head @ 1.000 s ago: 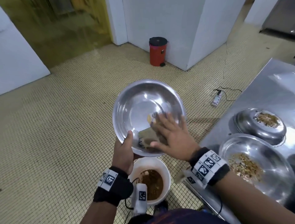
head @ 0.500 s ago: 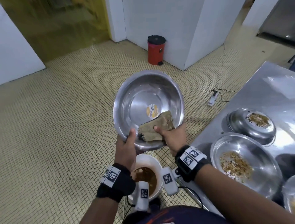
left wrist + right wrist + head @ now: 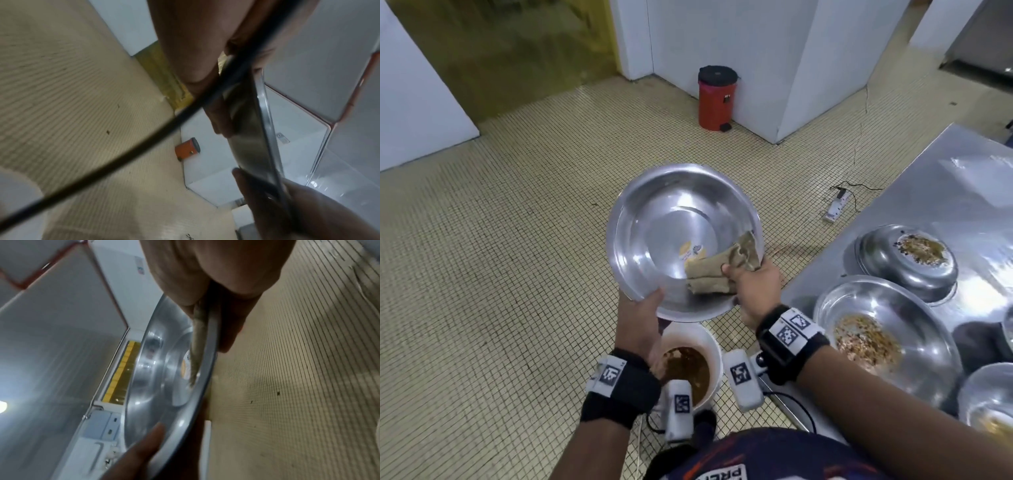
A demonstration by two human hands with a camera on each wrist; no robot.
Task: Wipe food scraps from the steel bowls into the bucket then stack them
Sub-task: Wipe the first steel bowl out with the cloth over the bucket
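Note:
I hold a wiped steel bowl point(image 3: 671, 219) tilted toward me above the white bucket point(image 3: 714, 342) of brown scraps. My left hand point(image 3: 643, 318) grips its lower left rim, thumb inside. My right hand point(image 3: 751, 277) pinches a folded tan cloth point(image 3: 717, 270) against the bowl's lower right rim, thumb inside and fingers behind. A yellow sticker point(image 3: 690, 251) shows on the bowl's bottom. In the right wrist view the cloth point(image 3: 196, 337) lies along the bowl's point(image 3: 156, 369) rim. The left wrist view shows the bowl point(image 3: 252, 138) edge-on.
On the steel table point(image 3: 945, 192) at the right stand a bowl with scraps point(image 3: 887, 335), an upturned bowl point(image 3: 907, 260) with scraps on its base, and another bowl point(image 3: 989, 407) at the edge. A red pedal bin point(image 3: 714, 99) and a power strip point(image 3: 837, 207) are on the tiled floor.
My right hand went from pressing flat inside the bowl to pinching the cloth at the right rim. The bowl tipped up more toward me.

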